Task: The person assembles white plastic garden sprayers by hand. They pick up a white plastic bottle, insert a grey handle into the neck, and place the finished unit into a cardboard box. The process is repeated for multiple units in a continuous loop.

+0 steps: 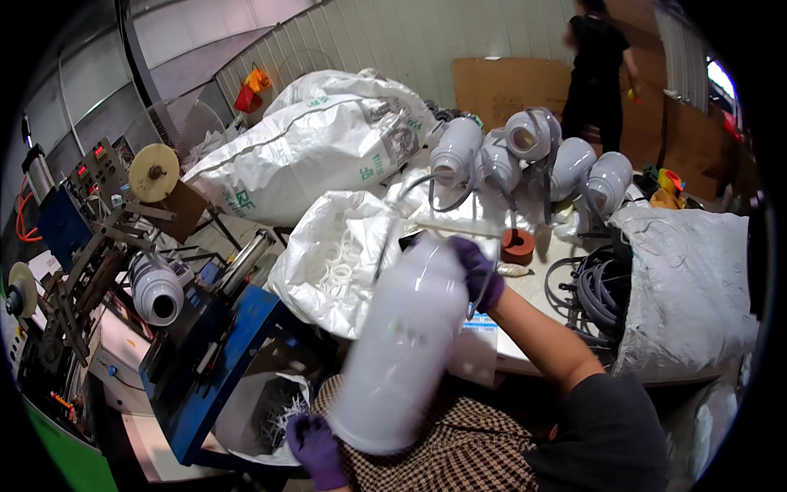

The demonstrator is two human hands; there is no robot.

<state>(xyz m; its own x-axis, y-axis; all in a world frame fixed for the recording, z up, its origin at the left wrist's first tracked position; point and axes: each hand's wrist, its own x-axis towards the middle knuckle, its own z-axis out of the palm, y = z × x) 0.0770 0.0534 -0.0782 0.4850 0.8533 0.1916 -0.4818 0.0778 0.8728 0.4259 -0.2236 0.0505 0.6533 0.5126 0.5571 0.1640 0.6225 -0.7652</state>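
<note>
Your right hand (475, 275) clamps the white bottle's (402, 344) top; left hand (316, 447) cups its base; long axis runs between both grips.

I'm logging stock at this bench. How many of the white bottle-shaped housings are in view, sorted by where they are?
Held in the hands, left hand at the base and right hand at the neck: 1 housing
Piled on the table at the back: 5, the leftmost at
On the machine at left: 1
Total: 7
</note>
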